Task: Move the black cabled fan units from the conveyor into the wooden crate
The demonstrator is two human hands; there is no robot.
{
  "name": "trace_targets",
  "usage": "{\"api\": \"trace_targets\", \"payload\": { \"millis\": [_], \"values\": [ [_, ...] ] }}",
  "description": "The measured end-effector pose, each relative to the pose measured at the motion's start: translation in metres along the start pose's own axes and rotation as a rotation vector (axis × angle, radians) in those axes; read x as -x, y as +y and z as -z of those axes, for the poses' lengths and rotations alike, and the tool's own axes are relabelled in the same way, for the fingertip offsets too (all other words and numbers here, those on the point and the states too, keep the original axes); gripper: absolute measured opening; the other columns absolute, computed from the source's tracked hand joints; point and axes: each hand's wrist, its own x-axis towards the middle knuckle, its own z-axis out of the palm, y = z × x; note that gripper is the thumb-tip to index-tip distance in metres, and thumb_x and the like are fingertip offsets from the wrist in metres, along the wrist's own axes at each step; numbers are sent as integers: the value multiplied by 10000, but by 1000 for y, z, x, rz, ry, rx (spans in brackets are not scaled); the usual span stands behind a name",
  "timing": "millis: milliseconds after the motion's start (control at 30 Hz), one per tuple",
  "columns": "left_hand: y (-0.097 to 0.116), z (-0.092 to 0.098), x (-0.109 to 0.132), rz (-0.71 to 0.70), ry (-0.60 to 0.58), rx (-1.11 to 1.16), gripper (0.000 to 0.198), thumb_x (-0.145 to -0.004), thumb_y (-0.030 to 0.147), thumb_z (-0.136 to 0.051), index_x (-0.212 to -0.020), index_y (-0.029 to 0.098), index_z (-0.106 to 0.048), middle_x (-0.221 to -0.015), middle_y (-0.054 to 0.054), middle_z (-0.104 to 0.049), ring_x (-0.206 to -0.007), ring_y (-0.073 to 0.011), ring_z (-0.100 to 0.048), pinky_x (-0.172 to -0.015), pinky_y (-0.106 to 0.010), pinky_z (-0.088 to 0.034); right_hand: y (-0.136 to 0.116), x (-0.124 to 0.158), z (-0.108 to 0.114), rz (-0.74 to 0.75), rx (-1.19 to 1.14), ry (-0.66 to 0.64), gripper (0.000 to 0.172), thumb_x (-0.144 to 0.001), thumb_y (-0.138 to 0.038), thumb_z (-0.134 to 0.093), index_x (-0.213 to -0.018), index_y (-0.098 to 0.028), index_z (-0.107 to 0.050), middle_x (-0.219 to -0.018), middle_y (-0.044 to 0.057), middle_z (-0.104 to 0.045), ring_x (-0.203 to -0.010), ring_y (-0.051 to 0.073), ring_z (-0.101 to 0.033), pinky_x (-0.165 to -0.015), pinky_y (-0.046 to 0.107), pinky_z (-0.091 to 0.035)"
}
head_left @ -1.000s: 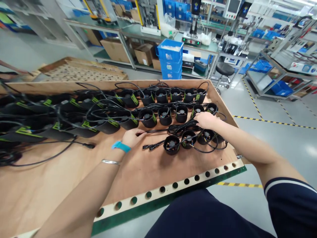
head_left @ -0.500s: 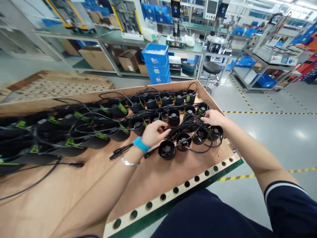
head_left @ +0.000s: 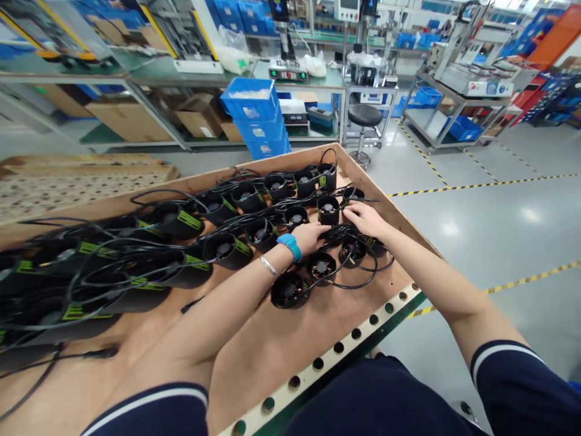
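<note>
My left hand [head_left: 309, 238], with a blue wristband and a silvery bracelet, is closed on a bundle of black cables [head_left: 338, 234]. My right hand [head_left: 367, 219] has its fingers curled down at the same bundle's far side, beside a black cylindrical housing [head_left: 328, 209]; its fingertips are partly hidden. Around the cables stand more open-topped black housings with grey finned cores, among them a near one [head_left: 321, 267] and one tilted toward me [head_left: 289, 290]. Thin cables loop over the near housings.
The housings stand in rows in a wooden tray with a low rim [head_left: 385, 206]. A strip with round holes [head_left: 318, 363] edges the near side. Beyond are stacked blue bins [head_left: 252, 106], a black stool [head_left: 364, 115] and a workbench with machines. A perforated board [head_left: 82, 181] lies at left.
My view has shifted, and I lean closer to the tray. My left hand has moved forward and right into the cables; my right hand has come inward, closer to the left one.
</note>
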Motion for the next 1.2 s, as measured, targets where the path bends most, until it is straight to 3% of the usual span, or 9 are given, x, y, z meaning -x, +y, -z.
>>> {"api": "trace_targets", "payload": {
  "millis": [133, 267, 433, 533, 667, 833, 933, 1033, 1200],
  "values": [
    [1, 4, -13, 182, -48, 41, 296, -727, 375, -660, -967, 216, -726, -868, -50, -712, -832, -236, -668, -734, -288, -500, 1, 6, 7, -135, 95, -131, 309, -942, -389, -488, -911, -164, -698, -894, 54, -723, -812, 169, -657, -741, 244, -461],
    [2, 7, -5, 284, 69, 136, 327, -648, 398, -743, -862, 161, -676, -818, -59, -692, -740, -212, -637, -671, -287, -476, 3, 24, 14, -93, 114, -193, 239, -898, -343, -579, -1003, -150, -674, -919, 58, -724, -808, 156, -655, -733, 231, -471],
    [30, 36, 47, 254, 220, 397, 353, -753, 507, -642, -791, 156, -637, -736, -35, -645, -610, -144, -555, -577, -257, -439, -10, 39, 24, -157, 325, -108, 307, -861, -417, -607, -1010, -153, -650, -966, 93, -706, -877, 223, -654, -738, 298, -487],
    [55, 50, 85, 103, 79, 465, 414, -699, 565, -680, -844, 178, -652, -691, -5, -626, -572, -125, -520, -534, -238, -398, -14, 46, 29, -197, 424, -217, 294, -816, -448, -644, -881, -162, -659, -915, 104, -704, -847, 251, -654, -694, 318, -484],
    [68, 41, 107, 94, -14, 515, 213, -789, 392, -585, -767, 189, -646, -632, 1, -617, -536, -113, -511, -533, -235, -386, -9, 53, 31, -133, 226, -319, 43, -763, -177, -651, -795, -149, -649, -764, 45, -698, -707, 158, -635, -675, 250, -473],
    [51, 18, 103, 344, 398, 607, 229, -814, 376, -524, -810, 161, -603, -666, -18, -599, -562, -126, -513, -550, -254, -426, -24, 35, 21, -20, -38, -70, 78, -783, -192, -579, -790, -140, -636, -723, 23, -682, -647, 132, -611, -641, 240, -470],
    [40, 13, 101, 332, 378, 461, 193, -778, 340, -553, -755, 163, -627, -765, -39, -596, -656, -145, -547, -656, -289, -472, -37, 13, 12, 82, 42, 38, 168, -813, -194, -554, -951, -139, -632, -756, 21, -689, -684, 145, -622, -700, 258, -472],
    [28, 13, 97, 312, 272, 476, 247, -776, 398, -584, -769, 159, -647, -816, -56, -615, -755, -182, -589, -741, -323, -504, -41, -2, 10, 116, 304, -60, 207, -788, -166, -570, -985, -154, -631, -847, 59, -704, -778, 197, -645, -728, 286, -469],
    [2, 3, 78, 329, 323, 466, 352, -849, 345, -511, -1074, 114, -653, -1136, -115, -656, -1049, -223, -605, -967, -354, -473, -33, -1, 14, 17, 608, -324, 203, -749, -193, -605, -944, -156, -651, -968, 130, -695, -892, 292, -653, -708, 331, -484]
  ]
}}
